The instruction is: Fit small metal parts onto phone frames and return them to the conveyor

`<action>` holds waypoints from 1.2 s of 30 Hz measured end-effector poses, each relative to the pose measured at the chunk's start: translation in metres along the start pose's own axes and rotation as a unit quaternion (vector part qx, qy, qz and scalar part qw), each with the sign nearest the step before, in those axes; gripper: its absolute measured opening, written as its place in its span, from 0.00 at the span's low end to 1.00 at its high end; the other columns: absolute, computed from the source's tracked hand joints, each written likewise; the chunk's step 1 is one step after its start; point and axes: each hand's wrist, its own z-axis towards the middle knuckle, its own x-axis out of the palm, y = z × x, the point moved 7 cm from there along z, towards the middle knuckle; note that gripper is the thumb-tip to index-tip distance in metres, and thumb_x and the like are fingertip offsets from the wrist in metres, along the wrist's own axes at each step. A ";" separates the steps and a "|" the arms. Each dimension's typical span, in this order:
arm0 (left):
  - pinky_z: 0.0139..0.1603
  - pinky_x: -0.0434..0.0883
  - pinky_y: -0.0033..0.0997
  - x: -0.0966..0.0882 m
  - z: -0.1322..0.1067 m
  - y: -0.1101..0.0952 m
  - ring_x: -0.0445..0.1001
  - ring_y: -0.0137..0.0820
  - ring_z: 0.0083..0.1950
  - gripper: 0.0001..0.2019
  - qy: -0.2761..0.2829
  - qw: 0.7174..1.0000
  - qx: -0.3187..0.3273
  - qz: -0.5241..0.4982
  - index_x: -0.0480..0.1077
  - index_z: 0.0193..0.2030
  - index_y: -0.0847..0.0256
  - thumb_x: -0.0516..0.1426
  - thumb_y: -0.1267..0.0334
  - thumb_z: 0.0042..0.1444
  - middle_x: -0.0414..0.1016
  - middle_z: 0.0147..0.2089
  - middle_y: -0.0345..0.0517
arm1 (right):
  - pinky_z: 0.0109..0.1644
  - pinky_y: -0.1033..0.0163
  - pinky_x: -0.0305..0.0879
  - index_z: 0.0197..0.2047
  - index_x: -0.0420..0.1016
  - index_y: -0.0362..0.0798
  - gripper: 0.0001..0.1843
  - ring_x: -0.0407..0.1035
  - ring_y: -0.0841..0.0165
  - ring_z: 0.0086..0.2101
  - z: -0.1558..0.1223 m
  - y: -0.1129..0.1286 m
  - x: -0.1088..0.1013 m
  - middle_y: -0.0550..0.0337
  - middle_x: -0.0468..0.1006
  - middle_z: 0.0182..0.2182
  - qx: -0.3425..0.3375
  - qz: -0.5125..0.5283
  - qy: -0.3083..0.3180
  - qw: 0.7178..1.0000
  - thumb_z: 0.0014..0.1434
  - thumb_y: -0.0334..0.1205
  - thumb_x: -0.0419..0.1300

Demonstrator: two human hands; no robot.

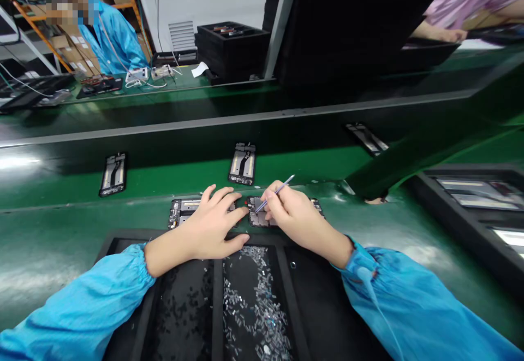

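Two phone frames lie side by side on the green bench in front of me. My left hand [215,222] rests flat with fingers spread across the left phone frame [180,212] and touches the edge of the right phone frame [258,218]. My right hand [289,213] pinches thin tweezers [276,192], their tip down on the right phone frame. Below my wrists sits a black parts tray [286,273]; its middle compartment holds several small silver parts [256,295], its left one tiny dark parts [182,301].
More phone frames [242,163] [113,173] [366,137] ride the green conveyor belt behind. Black trays [470,202] stand at right, stacked black trays [231,44] at the back. A person in a blue coat [112,36] works far left; another person's arm [440,33] shows top right.
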 end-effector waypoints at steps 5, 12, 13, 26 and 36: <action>0.69 0.49 0.69 0.002 0.000 0.002 0.58 0.56 0.70 0.26 -0.013 1.000 -0.017 0.004 0.70 0.61 0.61 0.56 0.47 0.62 0.66 0.64 0.62 | 0.41 0.57 0.70 0.36 0.62 0.52 0.09 0.75 0.62 0.36 -0.003 0.011 0.010 0.56 0.75 0.32 -0.096 -0.053 -0.009 0.994 0.68 0.37 0.45; 0.68 0.51 0.71 0.003 0.000 0.002 0.58 0.57 0.70 0.25 -0.015 1.000 -0.013 0.000 0.71 0.61 0.58 0.56 0.47 0.63 0.64 0.66 0.62 | 0.44 0.55 0.71 0.36 0.63 0.52 0.10 0.76 0.61 0.38 -0.005 0.011 0.015 0.54 0.76 0.34 -0.112 -0.089 0.003 0.990 0.69 0.38 0.45; 0.67 0.51 0.71 0.003 0.000 0.003 0.57 0.57 0.70 0.25 -0.013 1.000 -0.013 0.000 0.71 0.61 0.57 0.55 0.47 0.63 0.64 0.66 0.62 | 0.44 0.55 0.71 0.36 0.63 0.51 0.10 0.76 0.61 0.37 -0.005 0.011 0.016 0.54 0.76 0.34 -0.114 -0.092 0.006 0.989 0.69 0.38 0.45; 0.66 0.53 0.72 0.005 -0.001 0.002 0.59 0.57 0.69 0.24 -0.020 1.000 -0.006 0.003 0.72 0.61 0.55 0.54 0.46 0.64 0.64 0.65 0.61 | 0.41 0.56 0.71 0.36 0.64 0.52 0.10 0.77 0.61 0.34 -0.006 0.013 0.016 0.54 0.78 0.33 -0.114 -0.103 0.012 0.988 0.68 0.38 0.45; 0.66 0.53 0.72 0.005 0.000 0.002 0.59 0.57 0.68 0.24 -0.012 1.000 -0.009 0.007 0.73 0.61 0.56 0.53 0.46 0.65 0.66 0.64 0.61 | 0.39 0.55 0.69 0.36 0.64 0.53 0.11 0.76 0.60 0.34 -0.004 0.007 0.018 0.54 0.77 0.33 -0.085 -0.081 0.027 0.993 0.70 0.42 0.46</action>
